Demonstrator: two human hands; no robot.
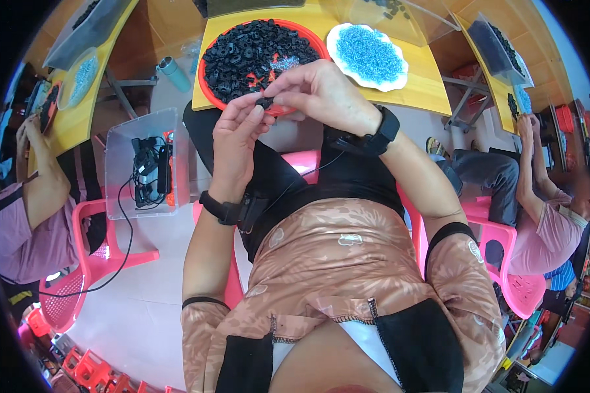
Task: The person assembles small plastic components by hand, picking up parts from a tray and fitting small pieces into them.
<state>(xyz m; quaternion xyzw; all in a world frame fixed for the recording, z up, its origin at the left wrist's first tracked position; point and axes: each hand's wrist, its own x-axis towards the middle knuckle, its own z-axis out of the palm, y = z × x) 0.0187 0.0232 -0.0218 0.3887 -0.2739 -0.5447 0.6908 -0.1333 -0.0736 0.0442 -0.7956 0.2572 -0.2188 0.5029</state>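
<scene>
Between my fingertips is a small black plastic part (264, 103), held above the near rim of a round red tray (318, 43). My left hand (240, 124) pinches it from the left, thumb and forefinger closed. From the right, my right hand (324, 95) brings its thumb and forefinger to the same part, also in a pinch. Heaped in the tray are many similar black parts (255, 52), with a small cluster of clear bluish pieces (284, 63) near my right hand. Fingers partly cover the held part, so its exact shape is hidden.
Right of the tray, a white scalloped plate (400, 77) of small blue pieces (367, 54) stands on the yellow table (432, 82). A clear bin (115, 147) with black devices and a cable sits at left, near a grey-green bottle (174, 74). Co-workers sit on both sides.
</scene>
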